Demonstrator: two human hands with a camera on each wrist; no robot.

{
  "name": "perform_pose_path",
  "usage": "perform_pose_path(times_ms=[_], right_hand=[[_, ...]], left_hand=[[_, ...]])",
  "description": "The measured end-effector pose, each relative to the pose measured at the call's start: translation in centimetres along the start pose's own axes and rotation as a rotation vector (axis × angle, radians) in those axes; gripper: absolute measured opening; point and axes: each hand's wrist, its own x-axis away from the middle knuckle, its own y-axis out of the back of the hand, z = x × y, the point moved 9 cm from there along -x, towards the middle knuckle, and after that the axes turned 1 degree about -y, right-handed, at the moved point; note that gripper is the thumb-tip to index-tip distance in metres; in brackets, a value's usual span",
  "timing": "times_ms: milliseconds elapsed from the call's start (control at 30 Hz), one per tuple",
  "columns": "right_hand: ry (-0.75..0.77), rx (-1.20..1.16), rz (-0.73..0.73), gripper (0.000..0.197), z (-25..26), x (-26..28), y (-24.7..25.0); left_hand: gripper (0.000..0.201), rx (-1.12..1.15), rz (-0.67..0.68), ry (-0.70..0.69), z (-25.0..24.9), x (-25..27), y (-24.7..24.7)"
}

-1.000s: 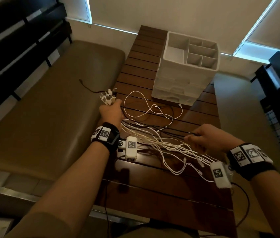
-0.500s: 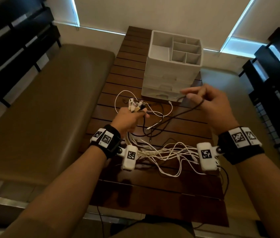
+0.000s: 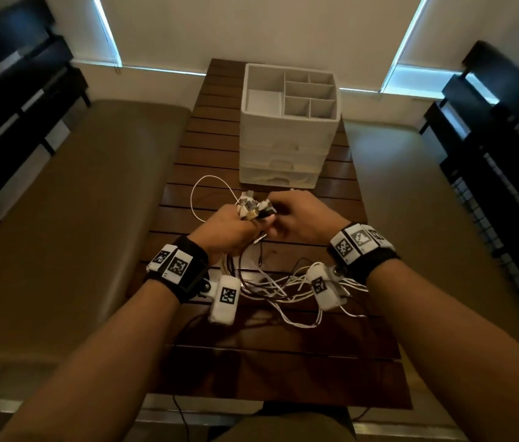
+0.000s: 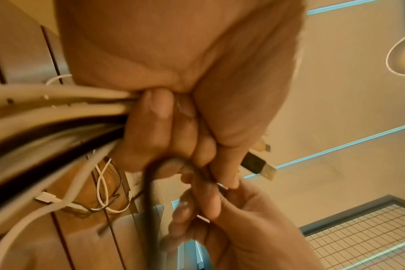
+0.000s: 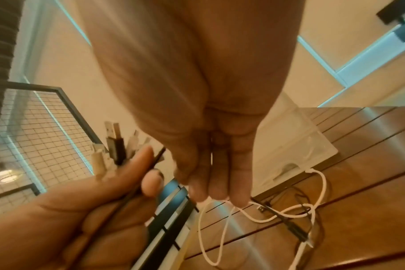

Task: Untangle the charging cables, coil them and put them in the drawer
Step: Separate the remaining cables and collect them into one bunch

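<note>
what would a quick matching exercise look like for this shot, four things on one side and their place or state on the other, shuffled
Things:
1. left hand
2. white loop of cable
3. white drawer unit
4. loose cable strands

Places or states:
A. stands at the far end of the table, drawers closed
B. lies on the slats just beyond the hands
C. grips a bundle of cables, plugs sticking up
D. spread on the table between the two wrists

Pairs: 1-C, 2-B, 3-A, 4-D

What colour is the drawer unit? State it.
White; the drawer unit shows best in the head view.
</note>
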Motion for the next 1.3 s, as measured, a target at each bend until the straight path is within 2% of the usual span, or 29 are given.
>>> perform_pose_path(times_ms=[67,167,267,333,367,400,467,500,567,633,700,800,867,967,1033,1100,1133,1167,1200,1267,1300], right_hand=[[-0.056,0.032,-0.113,0.017,-1.5,0.0,1.3],[-0.203,0.246,-0.136,0.016,-5.1,0.4,2.8],[-0.436,0.473,0.119,0.024,-10.4,1.8,1.6],[-0.559,0.533,0.246,0.038,-12.5,2.7,1.3],[-0.558,0.551,0.256,0.043,-12.1,2.7,1.6],[-0.507,0.554,0.206,0.046,-11.2,2.2,2.2],[-0.300,0.450,0.052,0.050,-6.9,1.2,3.0],[-0.179,0.341,0.024,0.051,-4.1,1.1,2.8],[-0.027,0.044,0.150,0.054,1.0,1.7,0.3],[0.002,-0.050,0.267,0.064,2.8,2.4,-2.8],[-0.025,0.061,0.266,0.067,1.1,2.6,-4.3],[-0.082,0.175,0.228,0.045,-3.2,3.2,-3.7],[-0.127,0.201,0.152,0.040,-6.1,3.7,-2.1],[-0.283,0.329,0.046,0.058,-11.3,5.0,0.8],[-0.459,0.467,0.133,0.070,-15.7,6.7,1.3],[-0.579,0.541,0.265,0.055,-17.5,8.0,1.3],[-0.571,0.550,0.263,0.041,-16.9,7.9,1.7],[-0.498,0.520,0.214,0.034,-14.9,7.2,2.3],[-0.378,0.438,0.128,0.037,-11.9,6.1,2.9],[-0.137,0.140,0.017,0.056,-4.6,4.4,3.1],[-0.044,0.034,0.031,0.064,-1.0,3.8,2.4]], left_hand=[[0.033,0.021,-0.106,-0.032,-0.4,0.1,1.5],[0.040,0.201,-0.264,-0.009,-0.3,0.5,3.4],[0.045,0.372,-0.378,-0.049,-0.3,0.8,4.8],[0.047,0.423,-0.434,-0.067,-0.3,1.0,5.5],[0.047,0.454,-0.448,-0.079,-0.4,1.0,5.7],[0.048,0.481,-0.452,-0.093,-0.7,1.1,5.7],[0.048,0.514,-0.446,-0.115,-1.3,1.2,5.2],[0.049,0.517,-0.442,-0.127,-1.8,1.2,4.8],[0.052,0.518,-0.435,-0.154,-2.7,1.2,3.9],[0.053,0.541,-0.427,-0.170,-3.5,1.1,3.3],[0.052,0.590,-0.414,-0.204,-4.3,1.3,3.6],[0.052,0.643,-0.407,-0.231,-4.8,2.0,4.9],[0.052,0.639,-0.421,-0.228,-4.7,2.6,5.8],[0.051,0.624,-0.482,-0.222,-4.3,3.2,7.4],[0.050,0.628,-0.526,-0.221,-3.9,3.4,8.8],[0.050,0.616,-0.557,-0.210,-3.6,3.7,9.4],[0.051,0.609,-0.564,-0.202,-3.5,3.7,9.3],[0.051,0.606,-0.564,-0.194,-3.4,3.8,8.9],[0.051,0.604,-0.557,-0.189,-3.5,3.7,8.2],[0.053,0.601,-0.525,-0.192,-4.0,3.3,6.4],[0.054,0.600,-0.499,-0.198,-4.4,3.1,5.3]])
